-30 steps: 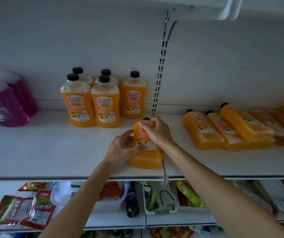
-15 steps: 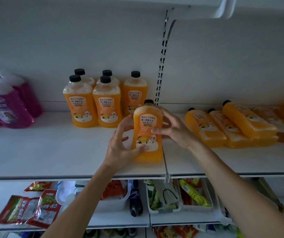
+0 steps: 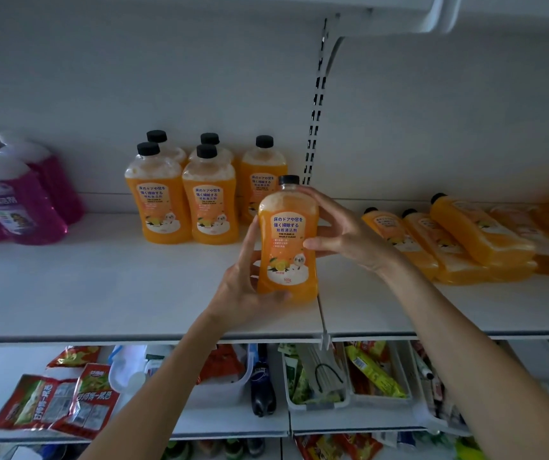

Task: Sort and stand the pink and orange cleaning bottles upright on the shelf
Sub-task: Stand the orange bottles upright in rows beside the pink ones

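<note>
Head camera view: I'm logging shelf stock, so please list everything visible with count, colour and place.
Standing orange bottles: five, orange with black caps, back of upper shelf.
Held orange bottle: one, orange, upright, centre.
Lying orange bottles: at least five, orange, piled at right.
Pink bottles: at least three, white-capped, far left.
Snack packets: at least two, red, lower shelf left.
White bins: at least two, lower shelf.
Dark bottle: one, between the bins.
Left hand: grips held bottle low.
Right hand: grips its side.

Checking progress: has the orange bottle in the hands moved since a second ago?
Yes. The held bottle tipped up from lying to upright, still beside the shelf seam.
</note>
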Action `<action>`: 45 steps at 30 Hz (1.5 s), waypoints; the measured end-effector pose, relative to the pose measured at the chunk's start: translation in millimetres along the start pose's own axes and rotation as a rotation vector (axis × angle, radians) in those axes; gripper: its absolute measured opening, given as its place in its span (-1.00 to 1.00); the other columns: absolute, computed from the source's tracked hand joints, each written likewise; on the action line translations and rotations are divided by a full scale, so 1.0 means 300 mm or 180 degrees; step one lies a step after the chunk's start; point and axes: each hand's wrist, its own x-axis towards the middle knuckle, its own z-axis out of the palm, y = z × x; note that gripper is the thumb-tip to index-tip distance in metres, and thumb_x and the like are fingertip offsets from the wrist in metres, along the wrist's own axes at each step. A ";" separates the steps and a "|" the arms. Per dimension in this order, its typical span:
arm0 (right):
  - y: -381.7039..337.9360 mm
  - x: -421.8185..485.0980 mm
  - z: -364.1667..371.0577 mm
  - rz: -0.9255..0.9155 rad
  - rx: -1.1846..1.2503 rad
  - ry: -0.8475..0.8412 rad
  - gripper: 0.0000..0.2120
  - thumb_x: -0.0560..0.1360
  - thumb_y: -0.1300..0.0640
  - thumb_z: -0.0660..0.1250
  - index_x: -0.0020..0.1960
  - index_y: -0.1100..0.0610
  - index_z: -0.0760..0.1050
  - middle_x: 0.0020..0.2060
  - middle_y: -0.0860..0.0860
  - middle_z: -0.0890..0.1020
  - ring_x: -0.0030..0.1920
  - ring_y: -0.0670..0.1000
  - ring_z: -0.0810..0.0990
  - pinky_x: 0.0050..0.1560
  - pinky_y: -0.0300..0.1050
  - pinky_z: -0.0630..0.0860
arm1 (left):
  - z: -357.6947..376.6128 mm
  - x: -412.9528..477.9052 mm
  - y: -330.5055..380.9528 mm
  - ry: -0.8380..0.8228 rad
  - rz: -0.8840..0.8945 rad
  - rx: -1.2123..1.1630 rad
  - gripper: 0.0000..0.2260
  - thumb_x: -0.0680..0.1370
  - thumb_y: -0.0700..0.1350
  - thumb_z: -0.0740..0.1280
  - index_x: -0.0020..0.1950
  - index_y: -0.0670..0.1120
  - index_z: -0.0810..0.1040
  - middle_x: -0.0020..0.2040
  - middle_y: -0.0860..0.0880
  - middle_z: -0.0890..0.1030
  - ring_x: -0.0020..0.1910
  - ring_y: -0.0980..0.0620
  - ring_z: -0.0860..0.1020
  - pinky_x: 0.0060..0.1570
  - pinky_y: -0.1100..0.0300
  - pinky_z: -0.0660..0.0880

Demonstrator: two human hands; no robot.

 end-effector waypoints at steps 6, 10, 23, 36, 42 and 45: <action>0.026 0.013 0.049 -0.0369 -0.0622 0.0926 -0.29 0.28 0.09 0.55 0.31 -0.17 0.29 0.18 -0.10 0.49 0.13 -0.02 0.52 0.01 -0.21 0.55 | -0.001 0.002 -0.007 0.0112 -0.0093 -0.0036 -0.12 0.30 0.09 0.48 0.48 0.15 0.03 0.14 0.06 0.55 0.06 0.16 0.57 -0.05 0.26 0.56; 0.040 0.016 0.057 -0.0556 -0.0794 0.1170 -0.29 0.32 0.14 0.53 0.36 -0.10 0.28 0.15 -0.18 0.48 0.10 -0.23 0.49 0.02 -0.37 0.49 | 0.007 0.011 -0.023 0.0314 -0.0209 -0.0047 -0.23 0.36 -0.16 0.50 0.45 0.08 0.17 0.10 0.01 0.56 0.04 0.22 0.56 -0.09 0.42 0.50; 0.062 0.149 0.087 -0.1082 -0.1383 0.1245 -0.30 0.34 0.22 0.51 0.38 0.04 0.27 0.25 -0.12 0.40 0.20 -0.15 0.42 0.02 -0.54 0.40 | 0.010 0.032 -0.088 0.0645 -0.0041 0.0919 -0.22 0.37 0.02 0.35 0.49 -0.09 0.04 0.33 -0.18 0.40 0.24 0.03 0.43 0.09 0.23 0.40; 0.077 0.280 0.119 -0.0775 -0.1625 0.1544 -0.30 0.38 0.29 0.46 0.42 0.08 0.22 0.33 0.15 0.29 0.20 -0.16 0.23 0.03 -0.66 0.21 | 0.037 0.020 -0.023 0.0087 -0.0392 0.2273 -0.50 0.52 -0.01 0.26 0.45 0.01 0.26 0.37 0.01 0.40 0.35 0.03 0.23 0.25 0.20 0.21; 0.076 0.306 0.137 -0.0524 -0.2072 0.1743 -0.29 0.38 0.13 0.48 0.40 -0.08 0.20 0.25 0.12 0.33 0.23 0.06 0.38 0.08 0.06 0.51 | 0.035 0.020 -0.030 0.0133 -0.0329 0.2288 -0.58 0.50 -0.03 0.28 0.36 -0.02 0.41 0.33 0.02 0.43 0.33 0.03 0.27 0.23 0.25 0.21; 0.060 0.293 0.135 -0.0434 -0.2185 0.1684 -0.28 0.39 0.10 0.47 0.42 -0.09 0.16 0.22 0.13 0.34 0.18 0.09 0.43 0.01 0.04 0.52 | 0.024 0.026 -0.030 0.0206 -0.0378 0.2120 -0.61 0.49 -0.06 0.29 0.33 -0.01 0.44 0.31 0.04 0.46 0.30 0.05 0.30 0.17 0.30 0.20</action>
